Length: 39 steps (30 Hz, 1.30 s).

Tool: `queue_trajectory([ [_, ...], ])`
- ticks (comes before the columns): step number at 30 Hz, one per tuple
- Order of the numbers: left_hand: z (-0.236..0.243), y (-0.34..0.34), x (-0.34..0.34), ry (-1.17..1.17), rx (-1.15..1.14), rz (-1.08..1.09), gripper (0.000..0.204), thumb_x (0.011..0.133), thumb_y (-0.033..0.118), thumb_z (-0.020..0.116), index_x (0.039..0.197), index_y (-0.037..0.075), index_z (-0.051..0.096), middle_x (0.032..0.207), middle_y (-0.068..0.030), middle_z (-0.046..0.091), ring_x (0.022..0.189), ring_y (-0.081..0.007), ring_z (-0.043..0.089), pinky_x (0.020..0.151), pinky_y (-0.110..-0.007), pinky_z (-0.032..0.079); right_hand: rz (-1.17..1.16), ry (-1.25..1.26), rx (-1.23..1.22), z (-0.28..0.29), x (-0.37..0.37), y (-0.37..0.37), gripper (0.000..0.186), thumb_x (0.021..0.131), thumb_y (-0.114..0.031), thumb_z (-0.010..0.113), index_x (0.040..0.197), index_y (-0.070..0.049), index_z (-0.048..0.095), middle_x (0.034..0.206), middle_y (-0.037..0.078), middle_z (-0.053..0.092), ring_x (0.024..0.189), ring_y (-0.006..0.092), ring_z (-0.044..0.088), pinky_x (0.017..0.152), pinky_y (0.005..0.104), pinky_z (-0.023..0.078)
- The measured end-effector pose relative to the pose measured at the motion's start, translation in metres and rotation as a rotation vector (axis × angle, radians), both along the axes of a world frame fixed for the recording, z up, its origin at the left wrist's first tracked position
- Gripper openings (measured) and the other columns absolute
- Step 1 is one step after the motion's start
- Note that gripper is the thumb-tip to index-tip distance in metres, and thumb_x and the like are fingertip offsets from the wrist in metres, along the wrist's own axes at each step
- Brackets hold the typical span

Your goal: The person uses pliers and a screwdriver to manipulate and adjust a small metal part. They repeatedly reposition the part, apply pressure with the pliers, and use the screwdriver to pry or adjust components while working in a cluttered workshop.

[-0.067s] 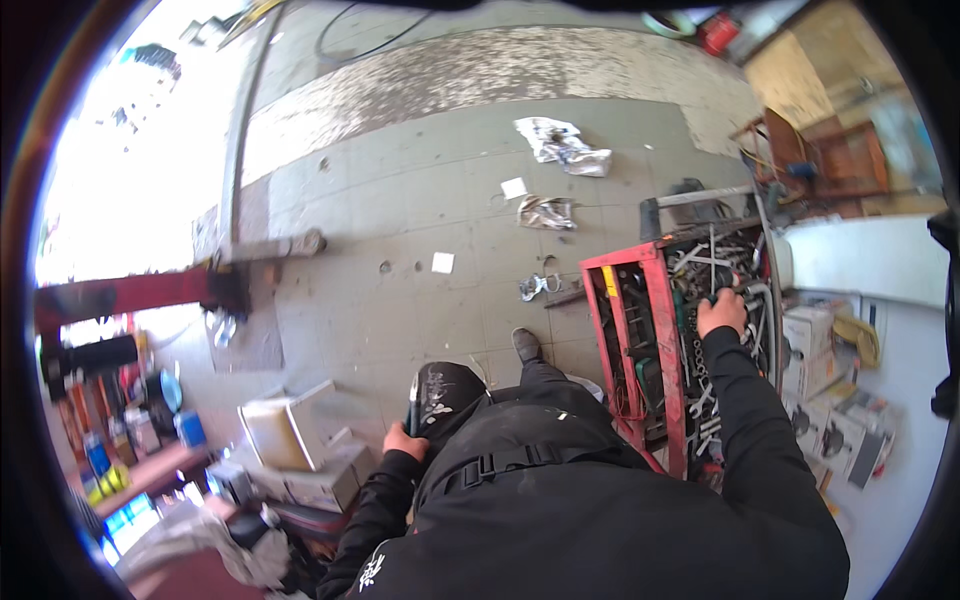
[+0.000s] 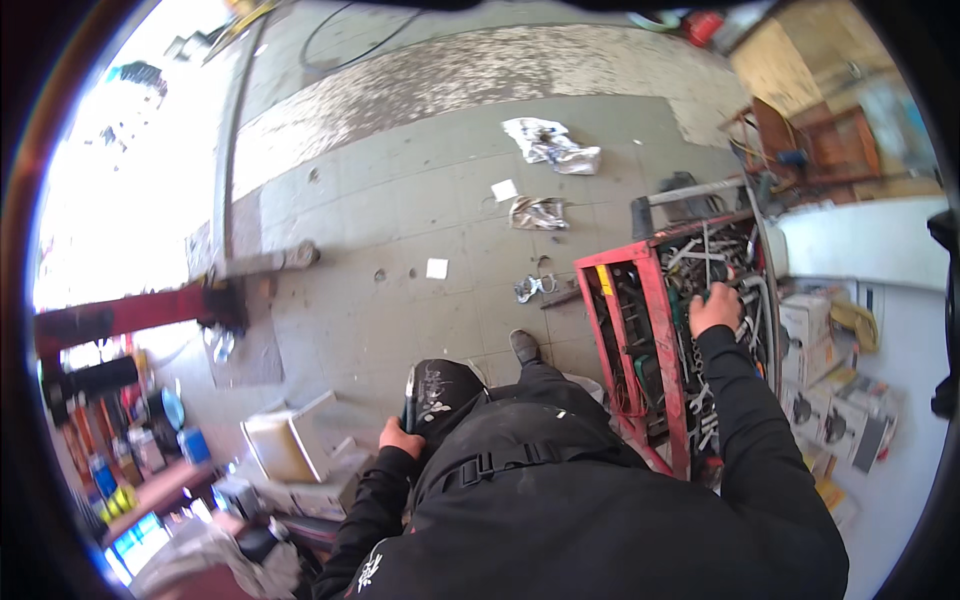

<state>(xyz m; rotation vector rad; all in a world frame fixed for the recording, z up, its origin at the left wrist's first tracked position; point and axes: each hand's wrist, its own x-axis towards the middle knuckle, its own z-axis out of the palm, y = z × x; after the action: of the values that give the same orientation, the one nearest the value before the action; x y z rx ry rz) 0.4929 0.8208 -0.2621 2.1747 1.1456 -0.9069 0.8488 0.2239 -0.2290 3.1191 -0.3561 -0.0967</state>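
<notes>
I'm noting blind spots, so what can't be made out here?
Head view: whether the right hand grips anything; the hand itself covers it.
Head view: gripped end of the slender tool; the left hand covers it.
Head view: some contents of the red cart; the right sleeve covers them.
Head view: details in the bright area; glare.

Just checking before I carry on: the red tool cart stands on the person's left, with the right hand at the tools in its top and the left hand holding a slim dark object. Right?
Not quite: the head view shows the red tool cart on the person's right. The right hand is at the tools in its top, and the left hand holds a slim dark object.
</notes>
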Motion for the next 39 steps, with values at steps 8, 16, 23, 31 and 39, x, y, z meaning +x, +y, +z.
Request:
queue_trajectory([
  [8,-0.088,0.141,0.223,0.033,-0.276,-0.715,0.063,0.075,0.048,0.094,0.111,0.001,0.073,0.102,-0.0292,0.079,0.104,-0.0470,0.078,0.091,-0.050,0.060,-0.208,0.923,0.559,-0.032,-0.154,0.212,0.069,0.095,-0.062,0.067,0.115,0.002,0.082,0.115,0.031,0.080,0.111,0.0467,0.077,0.101,0.0575,0.059],
  [16,-0.069,0.231,0.383,0.119,-0.299,-1.141,0.040,0.075,0.025,0.086,0.106,0.004,0.072,0.095,-0.0201,0.079,0.094,-0.0390,0.078,0.085,-0.048,0.061,-0.214,0.762,0.962,-0.008,-0.245,0.353,0.039,0.101,-0.039,0.070,0.101,-0.001,0.079,0.095,0.023,0.079,0.095,0.0409,0.079,0.088,0.0536,0.062],
  [23,-0.069,0.218,0.409,0.497,-0.746,-1.107,0.041,0.081,0.023,0.082,0.115,0.005,0.070,0.094,-0.0142,0.076,0.091,-0.0303,0.076,0.085,-0.045,0.061,-0.084,1.371,1.143,-0.032,-0.218,0.394,0.036,0.104,-0.038,0.069,0.103,-0.004,0.080,0.081,0.012,0.079,0.068,0.0262,0.079,0.069,0.0432,0.063],
  [31,-0.219,0.155,0.412,0.109,-0.303,-0.960,0.056,0.080,0.034,0.084,0.119,-0.001,0.065,0.108,-0.0288,0.076,0.111,-0.0510,0.073,0.098,-0.055,0.058,-0.348,0.837,0.514,-0.401,-0.094,0.312,0.024,0.096,-0.027,0.070,0.113,-0.012,0.078,0.115,0.022,0.080,0.112,0.0438,0.076,0.098,0.0545,0.061],
  [39,-0.394,0.114,0.415,0.090,-0.671,-0.146,0.037,0.087,0.009,0.086,0.114,0.002,0.061,0.088,-0.0057,0.069,0.082,-0.0169,0.069,0.075,-0.033,0.057,-0.948,0.588,0.526,-0.742,-0.019,0.236,0.051,0.099,-0.046,0.067,0.115,0.000,0.082,0.129,0.029,0.077,0.126,0.0436,0.072,0.107,0.0528,0.059],
])
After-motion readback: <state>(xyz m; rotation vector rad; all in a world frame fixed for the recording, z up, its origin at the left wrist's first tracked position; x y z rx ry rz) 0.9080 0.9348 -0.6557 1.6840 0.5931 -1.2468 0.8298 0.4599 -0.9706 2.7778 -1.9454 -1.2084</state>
